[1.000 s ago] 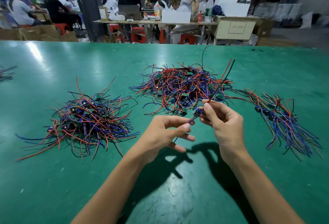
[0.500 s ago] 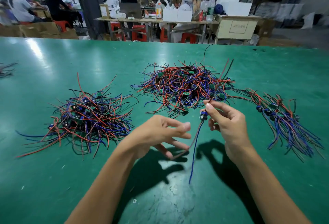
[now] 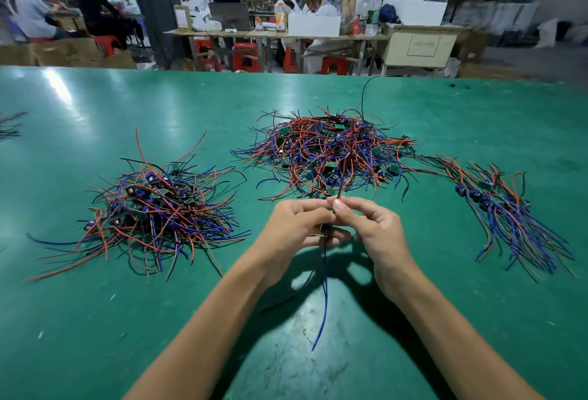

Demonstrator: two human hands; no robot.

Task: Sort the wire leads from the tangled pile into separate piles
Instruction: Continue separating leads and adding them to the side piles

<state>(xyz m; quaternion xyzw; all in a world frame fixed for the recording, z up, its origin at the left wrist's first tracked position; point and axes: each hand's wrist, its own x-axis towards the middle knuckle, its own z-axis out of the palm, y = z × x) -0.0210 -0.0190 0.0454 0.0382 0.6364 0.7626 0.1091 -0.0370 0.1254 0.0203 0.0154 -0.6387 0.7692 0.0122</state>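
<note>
Glossy green table [image 3: 95,320]; both hands' fingers [image 3: 342,208] pinch one thin blue-and-red wire lead [image 3: 324,297] before the tangled pile [image 3: 324,151].

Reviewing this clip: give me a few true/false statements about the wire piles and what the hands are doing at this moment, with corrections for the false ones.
1. Both hands hold the same wire lead above the table. True.
2. The right hand lies flat on the table. False: it is raised, its fingers pinching the lead's red wire.
3. A blue wire hangs down below the left hand. True.
4. The middle pile holds only blue wires. False: red, blue and black wires mix there, with small green boards.
5. The right pile is the most tangled. False: its leads lie roughly side by side.
</note>
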